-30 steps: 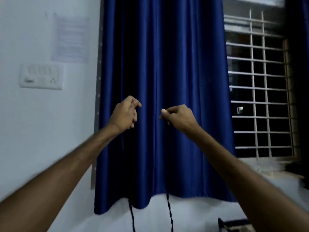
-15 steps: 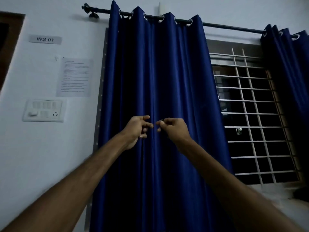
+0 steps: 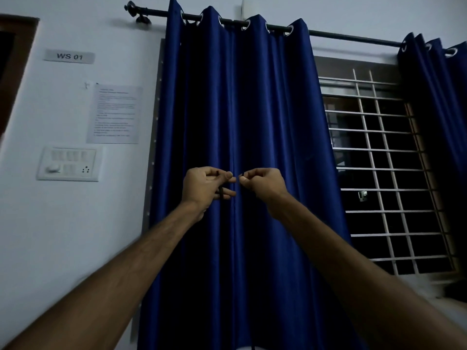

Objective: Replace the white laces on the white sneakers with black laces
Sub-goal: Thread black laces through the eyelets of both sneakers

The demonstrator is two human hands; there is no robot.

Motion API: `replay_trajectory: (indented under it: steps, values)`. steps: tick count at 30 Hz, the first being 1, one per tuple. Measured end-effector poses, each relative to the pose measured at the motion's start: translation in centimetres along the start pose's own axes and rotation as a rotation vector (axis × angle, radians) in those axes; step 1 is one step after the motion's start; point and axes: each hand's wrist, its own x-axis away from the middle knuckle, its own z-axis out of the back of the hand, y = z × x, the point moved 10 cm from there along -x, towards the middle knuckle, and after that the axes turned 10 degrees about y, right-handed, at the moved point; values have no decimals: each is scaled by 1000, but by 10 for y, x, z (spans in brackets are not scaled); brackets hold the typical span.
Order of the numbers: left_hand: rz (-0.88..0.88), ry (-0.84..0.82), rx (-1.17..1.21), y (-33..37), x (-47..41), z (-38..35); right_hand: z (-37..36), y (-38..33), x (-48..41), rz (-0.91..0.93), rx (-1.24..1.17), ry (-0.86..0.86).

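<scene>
Curtain [image 3: 252, 109]; L grip [image 3: 202, 186], R grip [image 3: 265, 184] pinch lace [image 3: 221, 193].

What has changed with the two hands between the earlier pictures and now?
The left hand and the right hand moved toward each other: far apart before, their pinched fingertips now almost meet. The view tilted upward, so the black metal curtain rod came into sight. Unchanged: both hands stay raised before the dark blue fabric curtain, fingers still pinched, with the thin black lace showing at the left one.
</scene>
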Motion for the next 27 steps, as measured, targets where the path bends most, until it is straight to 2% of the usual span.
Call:
replay_trajectory:
  steps: [4, 8, 11, 17, 27]
  values:
    - [6, 14, 7, -7, 0, 0, -5, -2, 0, -5, 3, -15]
    - [-70, -3, -140, 0, -1, 1, -6, -3, -1, -24, 0, -37]
    - [-26, -35, -151, 0, -3, 1, -6, -11, -2, -6, 22, -51]
    - [-7, 198, -70, 9, -4, 21, -4, -27, -1, 60, 77, -37]
    - [43, 129, -51, 15, -2, 12, 1, -25, -2, 50, 98, -51]
